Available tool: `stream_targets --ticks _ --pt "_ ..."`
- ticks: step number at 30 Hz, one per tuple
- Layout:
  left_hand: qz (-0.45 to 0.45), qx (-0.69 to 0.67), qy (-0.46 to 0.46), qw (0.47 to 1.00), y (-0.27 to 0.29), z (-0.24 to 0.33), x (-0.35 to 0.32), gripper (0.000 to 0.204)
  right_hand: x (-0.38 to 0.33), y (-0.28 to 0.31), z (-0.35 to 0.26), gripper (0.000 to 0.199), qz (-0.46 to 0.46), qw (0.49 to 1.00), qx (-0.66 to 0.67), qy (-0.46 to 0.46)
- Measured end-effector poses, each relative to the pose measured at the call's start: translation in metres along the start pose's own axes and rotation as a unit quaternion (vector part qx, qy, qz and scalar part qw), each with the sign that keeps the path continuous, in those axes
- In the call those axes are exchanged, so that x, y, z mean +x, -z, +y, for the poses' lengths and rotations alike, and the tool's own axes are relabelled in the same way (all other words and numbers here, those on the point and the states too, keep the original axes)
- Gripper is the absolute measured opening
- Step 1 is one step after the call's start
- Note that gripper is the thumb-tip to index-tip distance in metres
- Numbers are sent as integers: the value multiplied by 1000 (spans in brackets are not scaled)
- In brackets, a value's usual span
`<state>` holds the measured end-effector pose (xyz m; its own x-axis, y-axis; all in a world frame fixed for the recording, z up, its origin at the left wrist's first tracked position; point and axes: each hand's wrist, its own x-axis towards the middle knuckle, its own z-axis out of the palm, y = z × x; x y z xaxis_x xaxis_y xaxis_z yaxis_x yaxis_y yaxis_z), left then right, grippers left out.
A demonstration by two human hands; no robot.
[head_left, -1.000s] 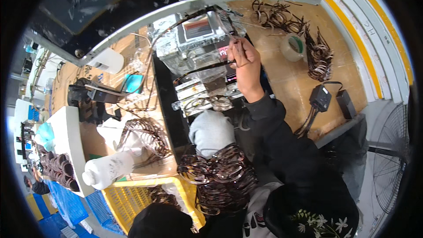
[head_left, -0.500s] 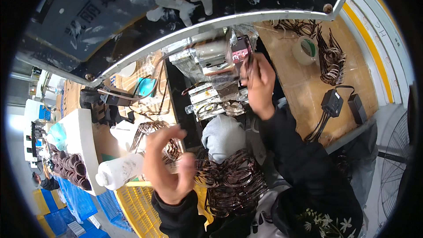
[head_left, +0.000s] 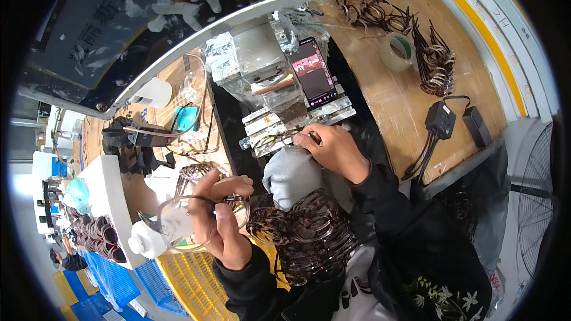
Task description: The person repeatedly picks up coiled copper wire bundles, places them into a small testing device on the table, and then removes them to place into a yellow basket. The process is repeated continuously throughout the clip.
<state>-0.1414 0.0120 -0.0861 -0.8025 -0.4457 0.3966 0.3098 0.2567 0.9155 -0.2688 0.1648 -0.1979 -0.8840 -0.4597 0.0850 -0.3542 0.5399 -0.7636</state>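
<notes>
My left hand [head_left: 223, 220] is closed, fingers curled and thumb pressed in, on an eyeglass frame [head_left: 176, 248] with thin round rims, held in front of a white plastic bottle [head_left: 154, 238]. With fingertips pinched together, my right hand [head_left: 336, 150] grips the end of another eyeglass frame [head_left: 276, 141] lying on a metal clamping fixture [head_left: 256, 120]. Just below the fixture is a rounded bundle of grey cloth [head_left: 291, 178]. Nearer to me lies a pile of dark brown eyeglass frames [head_left: 309, 241].
A phone [head_left: 312, 74] leans upright behind the fixture, beside a plastic-wrapped machine [head_left: 256, 47]. On the right board are a tape roll [head_left: 397, 52], bundled brown frames [head_left: 437, 62] and a power adapter [head_left: 440, 120]. A yellow crate [head_left: 193, 276] stands lower left; a dark panel [head_left: 178, 18] hangs overhead.
My right hand has come down from beside the phone to the fixture. My left hand, blurred with fingers apart earlier, now holds an eyeglass frame. The whole view has shifted slightly.
</notes>
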Motion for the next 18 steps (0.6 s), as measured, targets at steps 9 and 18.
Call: stream_targets --ticks 9,18 --pt "157 123 29 980 -20 -44 3 30 -8 53 1 15 7 971 238 -31" --pt "148 -72 78 983 -30 -68 22 25 50 58 -16 11 173 811 556 50"
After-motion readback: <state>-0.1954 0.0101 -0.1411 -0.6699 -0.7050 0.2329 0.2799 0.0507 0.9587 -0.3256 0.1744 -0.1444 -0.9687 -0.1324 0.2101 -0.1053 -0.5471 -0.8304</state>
